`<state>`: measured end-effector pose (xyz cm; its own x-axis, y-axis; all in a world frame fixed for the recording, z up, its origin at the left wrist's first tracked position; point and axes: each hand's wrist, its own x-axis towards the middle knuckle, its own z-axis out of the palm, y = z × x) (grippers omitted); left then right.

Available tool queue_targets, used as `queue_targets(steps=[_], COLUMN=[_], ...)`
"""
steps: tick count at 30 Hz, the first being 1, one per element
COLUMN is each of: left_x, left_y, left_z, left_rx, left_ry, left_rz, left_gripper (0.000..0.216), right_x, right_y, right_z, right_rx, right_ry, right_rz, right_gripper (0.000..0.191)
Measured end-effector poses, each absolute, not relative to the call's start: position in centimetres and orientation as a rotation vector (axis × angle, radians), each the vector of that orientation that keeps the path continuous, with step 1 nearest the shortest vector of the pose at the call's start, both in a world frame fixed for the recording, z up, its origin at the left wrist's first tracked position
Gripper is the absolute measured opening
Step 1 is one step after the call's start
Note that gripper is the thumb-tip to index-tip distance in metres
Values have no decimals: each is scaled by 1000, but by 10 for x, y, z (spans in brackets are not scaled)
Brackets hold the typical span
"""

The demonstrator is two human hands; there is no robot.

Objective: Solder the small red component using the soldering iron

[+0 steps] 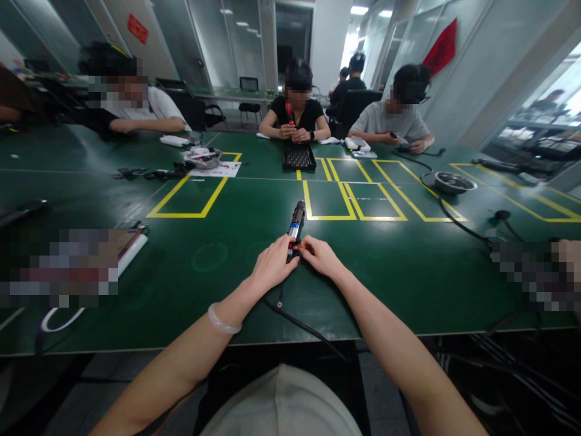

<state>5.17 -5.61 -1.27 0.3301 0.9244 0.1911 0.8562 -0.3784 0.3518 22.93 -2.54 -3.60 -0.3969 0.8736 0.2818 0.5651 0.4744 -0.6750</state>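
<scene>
A dark, pen-shaped tool (296, 221) with a blue band lies on the green table (218, 254), pointing away from me. Its near end has a small red part, and a black cable (299, 324) runs from it back over the table edge. My left hand (272, 266) pinches that near end from the left, fingers closed around it. My right hand (320, 255) pinches the same end from the right. A pale bangle sits on my left wrist.
Yellow tape rectangles (195, 197) mark the table. Across it sit three people; the middle one has a black tray (298, 155). A metal bowl (448, 181) and cables lie at right, a white-edged pad (131, 248) at left, clutter at back left.
</scene>
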Motion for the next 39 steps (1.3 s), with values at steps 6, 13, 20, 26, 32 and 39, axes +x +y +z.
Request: queue_targets(steps=[6, 13, 20, 26, 32, 39], left_x=[51, 52, 58, 61, 66, 54], left_y=[-54, -38, -34, -34, -37, -36], left_z=[-14, -14, -10, -7, -1, -2], left_rx=[2398, 2357, 2376, 2397, 2481, 2541], left_ry=[1617, 1548, 1652, 1700, 1717, 1696], left_rz=[504, 324, 322, 309, 218, 224], left_gripper=[61, 62, 47, 42, 36, 33], right_x=[227, 226, 226, 231, 234, 236], right_y=[-25, -24, -24, -20, -18, -20], right_z=[-34, -32, -36, -41, -42, -39], right_rx=[-1187, -1136, -1085, -1148, -1159, -1190], right_ry=[-2149, -2122, -2021, -1909, -1874, -1884], right_rz=[588, 650, 762, 742, 752, 771], right_gripper=[11, 24, 43, 52, 52, 51])
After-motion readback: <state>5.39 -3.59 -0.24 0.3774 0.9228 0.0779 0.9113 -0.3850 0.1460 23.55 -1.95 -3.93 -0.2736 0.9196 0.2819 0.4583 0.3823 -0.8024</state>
